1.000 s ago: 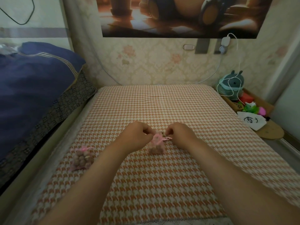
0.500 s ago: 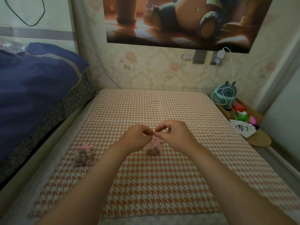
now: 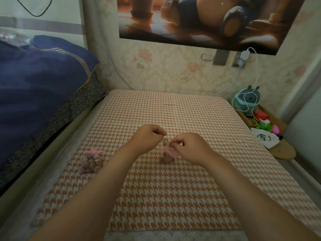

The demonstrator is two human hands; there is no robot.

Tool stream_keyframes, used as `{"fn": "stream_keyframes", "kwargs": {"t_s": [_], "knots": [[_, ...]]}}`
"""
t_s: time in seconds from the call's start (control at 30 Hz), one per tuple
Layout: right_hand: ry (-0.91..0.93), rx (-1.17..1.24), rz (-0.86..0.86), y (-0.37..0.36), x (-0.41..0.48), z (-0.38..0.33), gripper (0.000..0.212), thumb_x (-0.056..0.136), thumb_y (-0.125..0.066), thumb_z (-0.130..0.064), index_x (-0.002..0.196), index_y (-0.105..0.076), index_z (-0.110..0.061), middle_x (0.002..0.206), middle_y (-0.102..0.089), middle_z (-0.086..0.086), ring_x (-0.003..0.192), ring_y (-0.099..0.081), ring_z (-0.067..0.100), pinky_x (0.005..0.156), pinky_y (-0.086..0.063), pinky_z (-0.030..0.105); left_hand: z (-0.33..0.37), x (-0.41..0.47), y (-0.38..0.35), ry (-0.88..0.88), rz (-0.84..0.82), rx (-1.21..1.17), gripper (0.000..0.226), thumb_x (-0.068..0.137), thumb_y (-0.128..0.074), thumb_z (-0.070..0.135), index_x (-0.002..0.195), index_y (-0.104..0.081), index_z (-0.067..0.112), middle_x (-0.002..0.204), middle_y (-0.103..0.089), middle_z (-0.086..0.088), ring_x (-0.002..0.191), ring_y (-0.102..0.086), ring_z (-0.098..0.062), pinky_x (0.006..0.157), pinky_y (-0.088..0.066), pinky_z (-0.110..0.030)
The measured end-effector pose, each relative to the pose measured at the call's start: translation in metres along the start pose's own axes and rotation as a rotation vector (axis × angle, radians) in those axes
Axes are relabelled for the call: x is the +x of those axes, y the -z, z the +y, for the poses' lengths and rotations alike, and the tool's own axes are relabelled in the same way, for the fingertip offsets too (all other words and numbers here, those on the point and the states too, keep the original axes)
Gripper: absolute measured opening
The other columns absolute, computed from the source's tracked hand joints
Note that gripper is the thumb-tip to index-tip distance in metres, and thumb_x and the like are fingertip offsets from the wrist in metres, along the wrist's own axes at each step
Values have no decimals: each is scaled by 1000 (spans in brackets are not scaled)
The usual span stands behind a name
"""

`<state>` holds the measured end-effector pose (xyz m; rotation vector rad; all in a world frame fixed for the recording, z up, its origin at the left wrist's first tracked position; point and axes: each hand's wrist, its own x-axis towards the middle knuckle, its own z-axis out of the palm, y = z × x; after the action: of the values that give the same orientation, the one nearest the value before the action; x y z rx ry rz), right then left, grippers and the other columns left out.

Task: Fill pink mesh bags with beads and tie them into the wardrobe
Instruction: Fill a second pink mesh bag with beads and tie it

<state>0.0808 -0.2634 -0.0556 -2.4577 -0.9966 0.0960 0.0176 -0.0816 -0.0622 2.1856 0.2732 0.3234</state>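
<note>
A small pink mesh bag (image 3: 167, 154) filled with brown beads lies near the middle of the orange-and-white checked mat (image 3: 173, 197). My right hand (image 3: 188, 146) pinches the bag's top between thumb and fingers. My left hand (image 3: 147, 139) hovers just left of it, fingertips pinched together, apparently on the bag's thin drawstring, which is too fine to see clearly. A second pink mesh bag (image 3: 91, 160) of beads, tied shut, lies on the mat further left, apart from both hands.
A bed with a dark blue quilt (image 3: 38, 87) runs along the left. At the right edge are a teal plush toy (image 3: 246, 101), a wooden box of toys (image 3: 264, 122), a white pouch (image 3: 264, 138) and a white charging cable (image 3: 250, 94).
My hands have come closer together and shifted slightly over the bag. The camera tilted down and moved nearer. The left bag has not moved.
</note>
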Motion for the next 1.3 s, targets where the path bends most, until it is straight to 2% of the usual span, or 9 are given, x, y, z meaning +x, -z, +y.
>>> {"fn": "stream_keyframes", "kwargs": {"t_s": [0.17,0.27,0.37,0.47,0.53,0.7,0.83,1.03,1.3], "knots": [[-40,67,46,0,4,8,20,96,-61,-37,101,-80,-35,104,-76,-18,78,-68,5,78,-60,40,-31,18,-11,1,51,109,33,92,-52,5,110,-71,26,120,-67,7,98,-63,-9,78,-53,-25],[-38,96,53,0,5,9,20,96,-62,-35,99,-81,-35,99,-76,-18,74,-69,10,75,-60,42,-44,30,-22,-102,-37,286,45,92,-54,3,129,-63,26,137,-59,3,123,-55,-15,103,-46,-31],[-36,126,53,-2,6,9,18,96,-62,-37,96,-80,-38,86,-76,-17,73,-71,20,72,-60,48,-51,42,-30,-170,-159,298,57,85,-67,2,137,-57,23,135,-58,3,121,-56,-17,100,-46,-29],[-23,124,52,-4,8,11,17,95,-62,-39,93,-79,-41,85,-75,-19,70,-71,22,70,-60,50,-52,49,-37,-265,-247,289,40,80,-69,6,114,-71,26,90,-65,15,76,-57,-4,68,-46,-25],[-12,127,51,-5,10,12,18,94,-63,-38,86,-78,-45,87,-74,-22,70,-71,23,69,-60,49,-54,53,-38,-291,-242,373,28,78,-68,6,95,-76,27,70,-61,16,63,-51,1,61,-41,-21],[-26,129,40,-5,11,13,18,95,-64,-33,91,-80,-39,96,-74,-22,77,-70,8,77,-60,37,-54,55,-34,-131,-188,348,28,83,-65,2,95,-77,24,89,-68,13,82,-61,-6,75,-51,-24],[-35,121,42,-5,10,11,19,95,-61,-38,89,-78,-44,101,-75,-22,76,-73,26,73,-62,46,-52,48,-28,-111,-212,366,18,87,-66,10,93,-74,24,98,-69,8,88,-63,-11,80,-54,-28],[-59,106,26,-3,8,7,20,95,-59,-39,101,-79,-36,100,-76,-18,76,-73,17,74,-62,46,-30,35,-3,-94,28,88,13,89,-70,32,95,-73,21,87,-68,14,84,-64,-4,74,-49,-19],[-58,94,-38,6,4,0,27,98,-57,-25,117,-77,-25,119,-75,-7,104,-67,11,92,-54,31,11,-9,6,-206,-98,244,13,90,-66,39,96,-72,28,99,-65,16,94,-59,-3,81,-48,-23]]}}
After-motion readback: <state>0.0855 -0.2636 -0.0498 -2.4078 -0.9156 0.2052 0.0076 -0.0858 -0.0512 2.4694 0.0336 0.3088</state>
